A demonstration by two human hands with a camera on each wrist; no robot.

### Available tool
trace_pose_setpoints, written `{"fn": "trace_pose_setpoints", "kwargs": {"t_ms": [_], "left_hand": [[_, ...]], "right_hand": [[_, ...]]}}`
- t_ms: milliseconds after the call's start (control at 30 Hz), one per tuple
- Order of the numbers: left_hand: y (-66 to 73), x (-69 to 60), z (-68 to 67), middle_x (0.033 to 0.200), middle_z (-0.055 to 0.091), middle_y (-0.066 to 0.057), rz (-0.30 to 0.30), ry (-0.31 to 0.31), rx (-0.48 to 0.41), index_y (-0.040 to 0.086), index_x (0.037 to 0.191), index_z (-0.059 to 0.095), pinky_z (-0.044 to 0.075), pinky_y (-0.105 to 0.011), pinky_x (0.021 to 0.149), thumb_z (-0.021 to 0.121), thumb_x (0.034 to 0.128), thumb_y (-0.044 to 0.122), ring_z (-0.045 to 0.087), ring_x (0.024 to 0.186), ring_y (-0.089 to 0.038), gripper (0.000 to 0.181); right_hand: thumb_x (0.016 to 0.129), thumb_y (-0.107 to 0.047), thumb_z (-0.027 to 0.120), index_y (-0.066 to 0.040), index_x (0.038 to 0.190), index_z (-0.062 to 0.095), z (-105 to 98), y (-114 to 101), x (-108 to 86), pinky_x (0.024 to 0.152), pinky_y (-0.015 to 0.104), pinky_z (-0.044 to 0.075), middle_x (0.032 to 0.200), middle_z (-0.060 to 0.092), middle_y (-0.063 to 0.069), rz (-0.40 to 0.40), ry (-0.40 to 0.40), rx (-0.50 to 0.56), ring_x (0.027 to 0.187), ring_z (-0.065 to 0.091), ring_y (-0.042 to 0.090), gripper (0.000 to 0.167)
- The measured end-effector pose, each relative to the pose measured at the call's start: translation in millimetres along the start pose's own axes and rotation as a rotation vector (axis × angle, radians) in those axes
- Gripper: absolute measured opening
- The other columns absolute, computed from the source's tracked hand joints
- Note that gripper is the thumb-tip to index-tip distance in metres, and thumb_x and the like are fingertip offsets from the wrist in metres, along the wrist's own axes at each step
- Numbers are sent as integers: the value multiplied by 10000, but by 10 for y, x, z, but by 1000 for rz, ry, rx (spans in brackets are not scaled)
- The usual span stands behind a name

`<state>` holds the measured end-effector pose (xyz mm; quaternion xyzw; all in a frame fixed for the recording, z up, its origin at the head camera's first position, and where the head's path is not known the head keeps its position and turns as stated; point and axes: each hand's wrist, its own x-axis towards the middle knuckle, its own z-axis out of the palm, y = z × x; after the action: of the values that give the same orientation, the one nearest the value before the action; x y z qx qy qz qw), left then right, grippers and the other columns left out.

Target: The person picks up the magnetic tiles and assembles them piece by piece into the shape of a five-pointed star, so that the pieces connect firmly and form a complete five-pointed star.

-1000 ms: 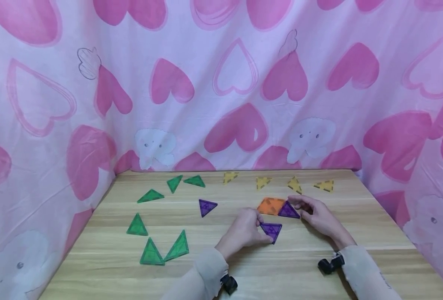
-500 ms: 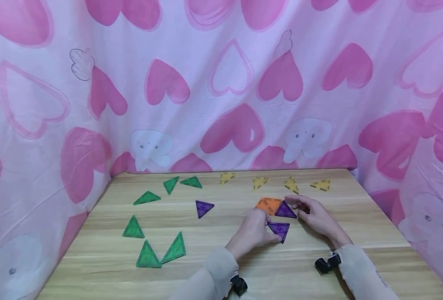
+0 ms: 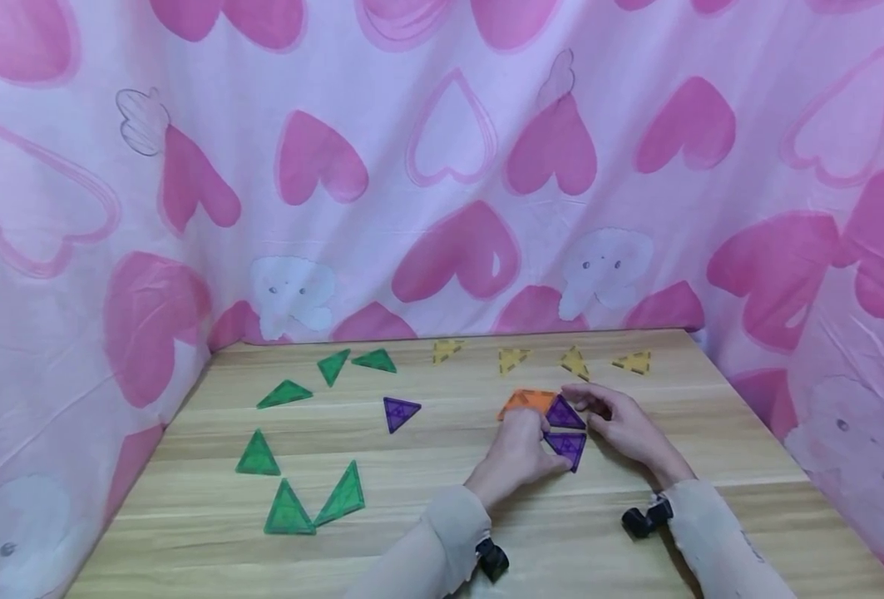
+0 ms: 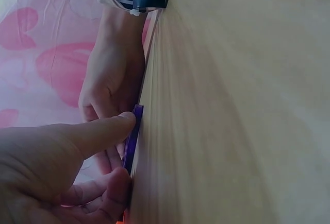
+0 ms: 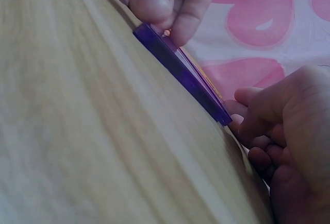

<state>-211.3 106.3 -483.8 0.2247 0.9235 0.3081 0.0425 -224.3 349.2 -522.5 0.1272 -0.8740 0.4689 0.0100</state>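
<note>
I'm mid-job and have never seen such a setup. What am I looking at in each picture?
No machine, just someone working bare-handed. The wide view is from a camera on their head; the two slanted close-ups come from the left wrist camera and right wrist camera. On the wooden table lie green triangles, yellow triangles, a lone purple triangle and an orange piece. The left hand pinches a purple tile near a second purple tile beside the orange piece. The right hand is near that second one.

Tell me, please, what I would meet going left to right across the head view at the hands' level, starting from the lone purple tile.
Lone purple triangular tile, left hand, pinched purple triangular tile, right hand.
</note>
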Motion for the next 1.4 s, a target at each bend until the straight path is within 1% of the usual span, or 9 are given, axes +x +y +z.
{"fn": "trace_pose_setpoints", "kwargs": {"t_ms": [133, 367, 500, 633, 767, 933, 1167, 1267, 1400], "left_hand": [[-3, 8, 13, 957, 744, 40, 6, 1, -15, 72, 1083, 784, 556, -214, 798, 1059, 776, 347, 642, 907, -63, 495], [-4, -6, 20, 1095, 738, 8, 18, 7, 9, 81, 1167, 749, 563, -242, 951, 1050, 787, 367, 664, 1063, -120, 563], [2, -11, 10, 1096, 724, 16, 10, 6, 12, 92, 1162, 740, 558, -245, 962, 1051, 787, 370, 653, 1070, -120, 561], [2, -14, -2, 1053, 712, 29, 18, 6, 14, 97, 1132, 733, 547, -228, 911, 1052, 784, 371, 632, 999, -88, 545], [-12, -4, -13, 987, 702, 36, 23, -3, -24, 79, 1093, 745, 529, -206, 800, 1054, 784, 334, 593, 888, -56, 506], [-68, -17, -57, 966, 712, 24, 5, -45, -116, 59, 1110, 750, 543, -206, 756, 1040, 801, 259, 599, 850, -51, 468], [-244, -74, -262, 1028, 718, -40, 1, -62, -237, 14, 1224, 741, 588, -247, 803, 976, 871, 171, 634, 873, -86, 452], [-352, -84, -427, 1046, 717, -60, -16, -38, -288, -5, 1267, 729, 599, -261, 802, 964, 888, 149, 641, 862, -99, 473], [-563, -89, -682, 1088, 720, -90, -32, 23, -272, -13, 1289, 716, 620, -307, 861, 967, 888, 155, 680, 928, -165, 502]], "right_hand": [[1016, 136, 568, -117, 1553, 646, 7, -4, 5, 989, 203, 518, 1452, 718, 117, -1, -4, -18, 1226, 667, 281, 598], [1006, 140, 567, -143, 1555, 648, 3, -9, 1, 998, 208, 512, 1458, 717, 102, 2, 3, -40, 1242, 660, 300, 623], [1009, 135, 569, -139, 1556, 647, -8, -10, 5, 1001, 206, 511, 1457, 718, 103, 7, -3, -32, 1246, 658, 297, 617], [1032, 112, 585, -139, 1555, 648, -16, -9, 5, 992, 209, 518, 1456, 716, 109, 11, -4, -23, 1232, 659, 274, 584], [1096, -53, 675, -149, 1551, 654, -4, -14, 3, 982, 209, 527, 1456, 716, 100, 16, -1, -16, 1206, 667, 237, 466], [1044, -179, 806, -132, 1524, 672, 41, -37, 4, 998, 202, 521, 1398, 722, 101, 4, 16, -37, 1194, 675, 222, 500], [1007, -168, 846, -148, 1512, 684, 59, -43, 13, 1009, 218, 509, 1389, 717, 86, 16, 27, -51, 1186, 665, 229, 531], [1008, -182, 849, -156, 1509, 686, 48, -32, 13, 1010, 227, 514, 1374, 724, 71, 16, 26, -52, 1187, 665, 237, 528], [1017, -206, 847, -160, 1509, 686, 32, -15, 10, 1004, 236, 517, 1328, 734, 53, 7, 22, -59, 1178, 662, 235, 520]]}}
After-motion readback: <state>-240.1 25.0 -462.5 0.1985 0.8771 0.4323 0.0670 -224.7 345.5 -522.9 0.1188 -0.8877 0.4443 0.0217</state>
